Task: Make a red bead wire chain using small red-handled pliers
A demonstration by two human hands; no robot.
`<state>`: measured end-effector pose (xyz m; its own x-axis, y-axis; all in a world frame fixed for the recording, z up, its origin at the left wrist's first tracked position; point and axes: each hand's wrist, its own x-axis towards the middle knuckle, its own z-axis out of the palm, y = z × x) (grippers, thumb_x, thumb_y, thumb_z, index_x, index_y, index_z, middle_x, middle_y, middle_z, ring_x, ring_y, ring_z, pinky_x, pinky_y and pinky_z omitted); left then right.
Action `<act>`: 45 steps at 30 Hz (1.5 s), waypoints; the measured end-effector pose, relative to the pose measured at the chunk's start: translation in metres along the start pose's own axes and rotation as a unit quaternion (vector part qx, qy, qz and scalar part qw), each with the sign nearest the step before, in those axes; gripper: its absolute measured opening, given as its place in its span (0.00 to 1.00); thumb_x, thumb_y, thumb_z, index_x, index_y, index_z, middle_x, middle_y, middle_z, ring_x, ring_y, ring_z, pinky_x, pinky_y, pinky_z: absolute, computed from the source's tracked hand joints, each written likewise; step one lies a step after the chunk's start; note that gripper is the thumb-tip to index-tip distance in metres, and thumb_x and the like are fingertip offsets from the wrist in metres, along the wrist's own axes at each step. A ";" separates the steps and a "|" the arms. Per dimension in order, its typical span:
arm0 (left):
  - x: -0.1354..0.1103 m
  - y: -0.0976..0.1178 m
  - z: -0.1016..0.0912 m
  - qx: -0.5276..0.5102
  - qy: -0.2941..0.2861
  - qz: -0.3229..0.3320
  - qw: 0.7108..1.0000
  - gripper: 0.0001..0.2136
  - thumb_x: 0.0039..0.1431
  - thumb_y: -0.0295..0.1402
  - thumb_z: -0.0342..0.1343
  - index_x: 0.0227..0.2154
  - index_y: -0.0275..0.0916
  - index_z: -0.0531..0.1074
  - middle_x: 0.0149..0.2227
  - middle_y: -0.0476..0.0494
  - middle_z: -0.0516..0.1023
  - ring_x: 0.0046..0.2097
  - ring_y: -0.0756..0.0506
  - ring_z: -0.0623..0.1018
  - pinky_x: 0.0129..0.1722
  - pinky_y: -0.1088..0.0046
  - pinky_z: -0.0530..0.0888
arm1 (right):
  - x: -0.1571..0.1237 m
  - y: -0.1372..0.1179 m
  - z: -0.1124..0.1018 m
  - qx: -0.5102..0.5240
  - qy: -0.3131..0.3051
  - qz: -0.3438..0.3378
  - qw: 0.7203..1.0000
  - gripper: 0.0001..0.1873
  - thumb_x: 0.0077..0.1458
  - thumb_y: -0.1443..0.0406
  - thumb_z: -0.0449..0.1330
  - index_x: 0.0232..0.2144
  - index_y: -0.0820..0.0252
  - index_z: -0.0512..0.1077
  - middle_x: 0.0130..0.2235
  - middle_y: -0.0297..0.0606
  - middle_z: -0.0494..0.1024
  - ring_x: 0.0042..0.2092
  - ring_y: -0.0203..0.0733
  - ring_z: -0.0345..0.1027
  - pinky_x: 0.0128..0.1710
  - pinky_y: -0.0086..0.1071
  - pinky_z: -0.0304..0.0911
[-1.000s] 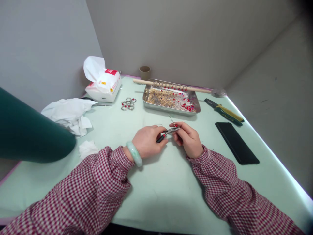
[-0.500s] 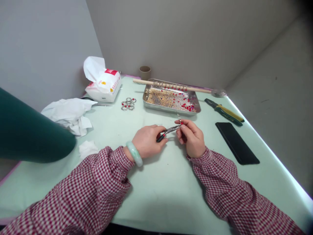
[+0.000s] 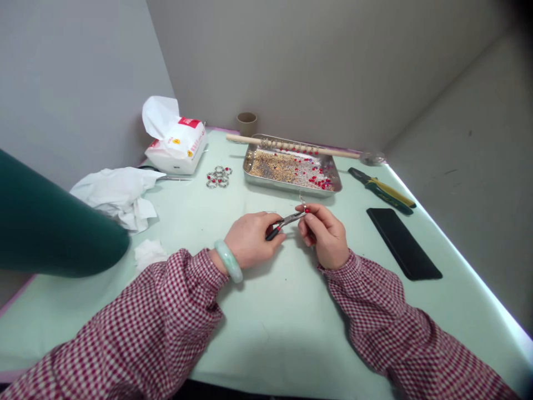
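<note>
Red-beaded wire (image 3: 307, 210) has shifted right, toward tips of pliers (image 3: 288, 220) gripped in left hand (image 3: 252, 239); right hand (image 3: 331, 238) pinches wire. Work centres there; contact unclear.

The left hand (image 3: 252, 239) is gripping small pliers (image 3: 288, 220) (a pale green bangle (image 3: 228, 261) is circling that wrist), while the right hand (image 3: 328, 236) is pinching a red-beaded piece (image 3: 307, 210) by their tips. Beyond, a wooden stick (image 3: 339, 153) is lying across a metal tray (image 3: 287, 188) on the table (image 3: 266, 333).
</note>
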<state>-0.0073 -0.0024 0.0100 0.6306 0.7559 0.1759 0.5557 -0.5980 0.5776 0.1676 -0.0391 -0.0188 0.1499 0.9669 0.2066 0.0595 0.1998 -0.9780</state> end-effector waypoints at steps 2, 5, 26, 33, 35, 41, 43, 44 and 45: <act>0.000 0.000 0.000 -0.001 0.000 0.001 1.000 0.05 0.56 0.34 0.54 0.29 0.38 0.70 0.26 0.49 0.69 0.27 0.50 0.65 0.28 0.73 0.60 | 0.000 0.000 0.000 -0.001 -0.003 -0.001 1.000 0.10 0.60 0.64 0.52 0.41 0.59 0.70 0.21 0.27 0.66 0.18 0.29 0.54 0.16 0.26 0.49; 0.000 0.000 0.000 -0.001 -0.001 -0.002 1.000 0.05 0.56 0.34 0.54 0.29 0.38 0.70 0.26 0.49 0.70 0.27 0.49 0.65 0.28 0.73 0.60 | -0.001 0.000 0.000 -0.001 -0.005 -0.001 1.000 0.10 0.60 0.63 0.52 0.41 0.59 0.70 0.21 0.27 0.66 0.18 0.29 0.54 0.17 0.26 0.49; -0.001 0.001 -0.001 -0.009 0.000 0.001 1.000 0.06 0.56 0.34 0.53 0.26 0.38 0.68 0.23 0.51 0.68 0.24 0.51 0.63 0.26 0.74 0.57 | -0.001 0.001 0.000 -0.019 -0.020 -0.016 0.999 0.11 0.61 0.62 0.51 0.44 0.59 0.68 0.22 0.27 0.66 0.18 0.29 0.53 0.17 0.26 0.50; -0.001 0.001 -0.001 -0.011 -0.004 0.001 1.000 0.06 0.56 0.34 0.53 0.27 0.38 0.69 0.24 0.51 0.69 0.25 0.51 0.63 0.26 0.74 0.58 | -0.001 0.001 0.000 -0.024 -0.023 -0.011 0.999 0.12 0.61 0.62 0.51 0.45 0.59 0.68 0.22 0.27 0.66 0.18 0.29 0.54 0.17 0.26 0.50; -0.001 0.001 -0.001 -0.013 -0.004 0.000 1.000 0.06 0.56 0.34 0.53 0.27 0.38 0.69 0.23 0.51 0.69 0.25 0.51 0.63 0.26 0.74 0.57 | -0.001 0.001 0.000 -0.020 -0.026 -0.011 0.999 0.12 0.61 0.62 0.51 0.45 0.59 0.68 0.22 0.27 0.66 0.18 0.29 0.54 0.17 0.26 0.50; -0.001 0.002 -0.001 -0.016 -0.007 -0.002 1.000 0.07 0.56 0.34 0.53 0.26 0.38 0.68 0.22 0.51 0.68 0.24 0.51 0.62 0.25 0.74 0.57 | -0.001 -0.001 0.001 -0.022 -0.025 -0.009 0.999 0.12 0.61 0.62 0.51 0.44 0.59 0.68 0.22 0.27 0.66 0.18 0.29 0.54 0.17 0.26 0.50; -0.001 0.001 -0.001 -0.015 -0.008 -0.003 1.000 0.07 0.56 0.35 0.53 0.26 0.38 0.68 0.23 0.51 0.68 0.24 0.51 0.62 0.25 0.74 0.57 | -0.001 -0.001 0.001 -0.022 -0.025 -0.008 0.999 0.12 0.61 0.62 0.51 0.44 0.59 0.68 0.22 0.27 0.66 0.18 0.29 0.54 0.17 0.26 0.50; -0.001 0.001 -0.001 -0.015 -0.009 -0.003 1.000 0.07 0.56 0.35 0.53 0.26 0.38 0.68 0.23 0.51 0.68 0.24 0.51 0.62 0.25 0.74 0.57 | -0.001 -0.001 0.001 -0.021 -0.025 -0.007 0.999 0.12 0.61 0.62 0.51 0.44 0.59 0.69 0.22 0.27 0.66 0.18 0.29 0.54 0.17 0.26 0.50; -0.001 0.001 -0.001 -0.015 -0.009 -0.002 1.000 0.07 0.56 0.35 0.53 0.26 0.38 0.69 0.22 0.51 0.69 0.24 0.51 0.62 0.25 0.74 0.57 | -0.001 0.000 0.001 -0.021 -0.026 -0.006 0.999 0.12 0.61 0.62 0.52 0.44 0.59 0.69 0.22 0.27 0.66 0.18 0.29 0.54 0.17 0.26 0.50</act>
<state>-0.0079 -0.0039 0.0115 0.6381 0.7532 0.1595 0.5418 -0.5865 0.6020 0.1669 -0.0402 -0.0186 0.0978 0.9716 0.2155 0.1033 0.2054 -0.9732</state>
